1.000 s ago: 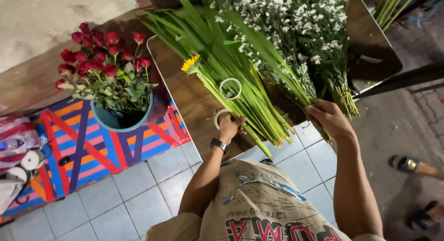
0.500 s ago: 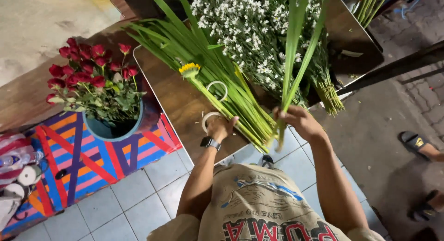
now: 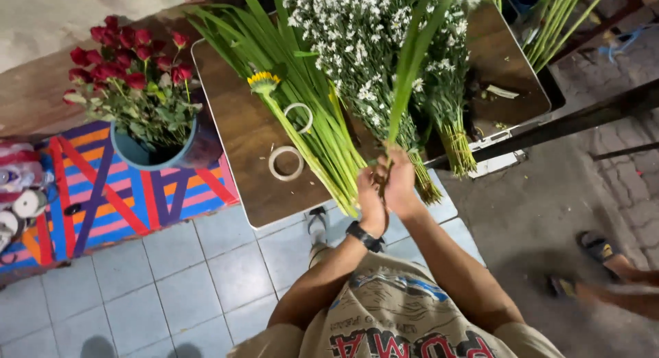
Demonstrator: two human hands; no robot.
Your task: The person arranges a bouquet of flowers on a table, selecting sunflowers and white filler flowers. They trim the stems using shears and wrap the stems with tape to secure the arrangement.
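Hands meet at the near edge of the wooden table [image 3: 240, 145]: the left hand [image 3: 371, 201], a black watch [image 3: 364, 236] on its wrist, and the right hand [image 3: 400, 186] both closed around long green leaves [image 3: 412, 63] held upright. Beyond lie two tape rolls [image 3: 285, 163], a yellow flower [image 3: 263, 80], green stems [image 3: 309, 124], white flowers [image 3: 357, 49]. Left, red roses [image 3: 127, 52] stand in a blue bucket [image 3: 141, 152].

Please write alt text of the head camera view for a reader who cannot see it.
Seen from above, a person's left hand and right hand together hold long green leaves upright over a wooden table with white flowers, leaf bundles, a yellow flower and two tape rolls. A bucket of red roses stands beside it.
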